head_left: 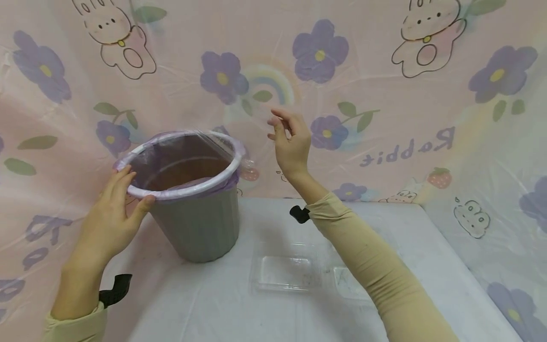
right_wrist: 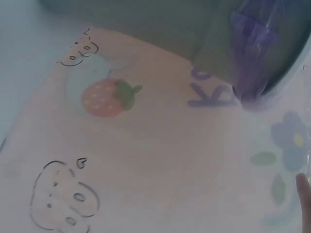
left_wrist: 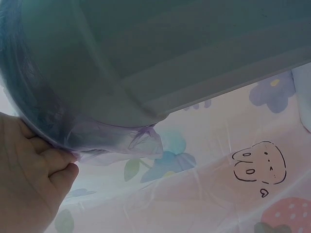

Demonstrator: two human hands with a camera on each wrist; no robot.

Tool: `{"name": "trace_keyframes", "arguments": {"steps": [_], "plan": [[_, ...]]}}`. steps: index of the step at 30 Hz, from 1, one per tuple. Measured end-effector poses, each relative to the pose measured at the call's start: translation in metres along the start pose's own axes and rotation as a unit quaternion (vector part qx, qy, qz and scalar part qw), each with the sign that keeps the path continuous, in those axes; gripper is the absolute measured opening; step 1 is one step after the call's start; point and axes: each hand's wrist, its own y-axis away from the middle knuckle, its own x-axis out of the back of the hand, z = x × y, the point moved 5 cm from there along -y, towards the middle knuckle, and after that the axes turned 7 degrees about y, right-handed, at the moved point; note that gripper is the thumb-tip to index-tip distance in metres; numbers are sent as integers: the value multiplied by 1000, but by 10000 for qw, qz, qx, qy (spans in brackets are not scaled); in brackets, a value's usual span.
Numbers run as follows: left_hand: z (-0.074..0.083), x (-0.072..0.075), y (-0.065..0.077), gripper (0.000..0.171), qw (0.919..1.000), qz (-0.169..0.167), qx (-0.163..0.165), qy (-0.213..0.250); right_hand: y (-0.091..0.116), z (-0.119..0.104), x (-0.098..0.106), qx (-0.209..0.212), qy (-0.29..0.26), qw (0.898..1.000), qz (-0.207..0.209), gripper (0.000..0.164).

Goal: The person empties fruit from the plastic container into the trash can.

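Note:
A grey ribbed trash bin stands at the left of the table, a thin purple bag folded over its white rim. My left hand grips that rim at the near left, thumb outside; in the left wrist view the left hand holds rim and bag edge. Right of the bin my right hand is raised in the air, fingers loosely curled, with nothing plainly visible between them. One fingertip shows at the right wrist view's edge, by a faint clear edge I cannot identify.
A clear plastic container lies on the white-covered table. Another clear container is partly hidden behind my right forearm. Patterned sheeting with rabbits and flowers rises behind the table and at both sides.

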Motion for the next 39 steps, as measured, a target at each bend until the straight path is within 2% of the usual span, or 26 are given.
{"name": "trace_keyframes", "arguments": {"steps": [5, 12, 21, 27, 33, 36, 39], "plan": [[1, 2, 0, 74, 10000, 13, -10, -16, 6, 11, 19, -574, -224, 9981, -25, 27], [2, 1, 0, 74, 9999, -95, 36, 4, 18, 34, 50, -1109, -172, 9937, 27, 30], [3, 1, 0, 74, 10000, -71, 48, -17, 40, 66, 92, -1352, 175, 9905, -148, 26], [2, 0, 1, 74, 10000, -65, 24, -16, 60, 88, 113, -1655, 382, 9837, -590, 25], [2, 0, 1, 74, 10000, -82, 39, -7, 72, 103, 124, -1916, 788, 9717, -1138, 25], [1, 0, 1, 74, 10000, -73, 44, -13, 78, 111, 126, -2037, 1050, 9609, -1552, 25], [1, 0, 1, 75, 10000, -53, 16, -15, 85, 119, 126, -2135, 1408, 9447, -2053, 24]]}}
